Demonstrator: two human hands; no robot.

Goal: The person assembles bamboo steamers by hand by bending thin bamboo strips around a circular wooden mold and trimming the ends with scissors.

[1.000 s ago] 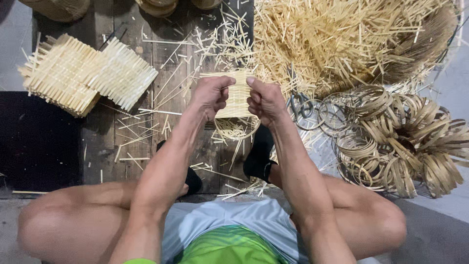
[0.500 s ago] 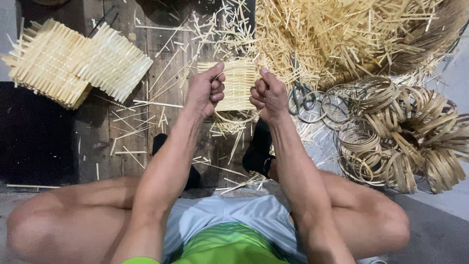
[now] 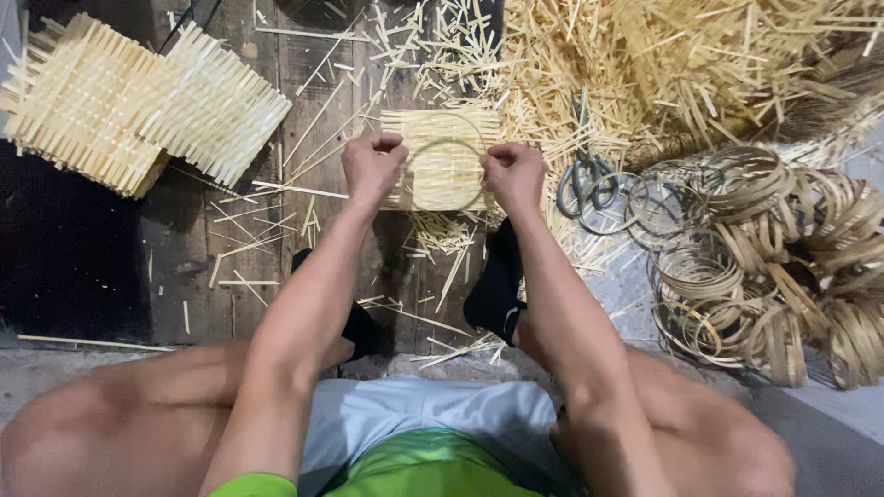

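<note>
My left hand (image 3: 372, 165) and my right hand (image 3: 516, 175) hold a small woven mat of pale bamboo slats (image 3: 442, 161) between them, above the dark wooden floorboards. A thin bamboo ring (image 3: 446, 145) lies against the mat's face, pinched at its left and right sides by my fingers. Both hands are closed on the mat and ring edges. My forearms reach out over my knees and black-socked feet.
A stack of finished woven mats (image 3: 138, 106) lies at the upper left. A big heap of loose bamboo sticks (image 3: 663, 64) fills the upper right, with scissors (image 3: 584, 179) at its edge. Many coiled bamboo rings (image 3: 783, 267) pile at the right. Cut slivers litter the boards (image 3: 239, 267).
The mat has turned from edge-on to face-up between my hands, and the ring now shows on it. My hands have spread a little apart.
</note>
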